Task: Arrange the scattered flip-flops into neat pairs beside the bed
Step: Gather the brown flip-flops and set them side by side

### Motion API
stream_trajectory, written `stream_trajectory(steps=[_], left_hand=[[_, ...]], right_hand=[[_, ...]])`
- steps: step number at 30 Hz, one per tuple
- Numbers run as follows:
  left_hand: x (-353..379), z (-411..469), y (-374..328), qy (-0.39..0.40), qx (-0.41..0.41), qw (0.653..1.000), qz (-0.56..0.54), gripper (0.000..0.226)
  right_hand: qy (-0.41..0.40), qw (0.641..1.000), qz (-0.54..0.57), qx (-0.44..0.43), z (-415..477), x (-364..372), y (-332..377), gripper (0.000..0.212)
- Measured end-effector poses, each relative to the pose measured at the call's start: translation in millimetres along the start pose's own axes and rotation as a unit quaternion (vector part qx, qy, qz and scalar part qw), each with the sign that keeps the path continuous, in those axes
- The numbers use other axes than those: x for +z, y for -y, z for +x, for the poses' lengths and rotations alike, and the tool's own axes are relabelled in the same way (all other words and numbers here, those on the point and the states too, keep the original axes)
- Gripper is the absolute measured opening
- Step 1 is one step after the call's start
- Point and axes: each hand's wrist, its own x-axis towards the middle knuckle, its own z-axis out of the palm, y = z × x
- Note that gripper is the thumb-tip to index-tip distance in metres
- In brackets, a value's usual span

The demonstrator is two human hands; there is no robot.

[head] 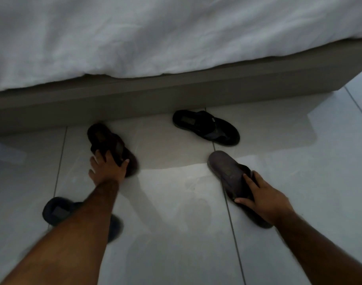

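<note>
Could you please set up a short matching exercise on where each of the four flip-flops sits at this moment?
Things:
1. flip-flop by the bed frame on the left
2. flip-flop by the bed frame on the right
3. flip-flop on the near right
4. flip-flop on the near left

States:
A. partly hidden behind the left forearm, untouched
B. under the grip of the left hand
C. lying free on the tiles, no hand on it
D. under the grip of the right hand

Pairs: 1-B, 2-C, 3-D, 4-A
</note>
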Motion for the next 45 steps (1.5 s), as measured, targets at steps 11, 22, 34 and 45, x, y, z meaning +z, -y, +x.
stream_trajectory(steps=[11, 22, 34, 45], left_hand=[[75.3, -141.5, -85.2, -0.049, 0.161, 0.986, -0.008, 0.069], [123.0, -263.5, -172.5, 0.077, 0.321, 0.943, 0.043, 0.067], [60.0, -110.0, -247.8, -0.050, 0.335, 0.938, -0.076, 0.077], [50.3, -50.5, -237.5, 0.168, 0.327, 0.929, 0.040, 0.089]], right_hand=[[-0.095, 0.990, 0.033, 0.103, -20.2, 9.9, -30.1, 0.100], [-0.079, 0.981, 0.080, 0.158, -4.8, -10.6, -48.1, 0.092], [-0.051, 0.975, 0.123, 0.177, 0.4, -9.7, -49.3, 0.094], [-0.076, 0.979, 0.077, 0.171, 0.6, 0.2, -37.4, 0.090]])
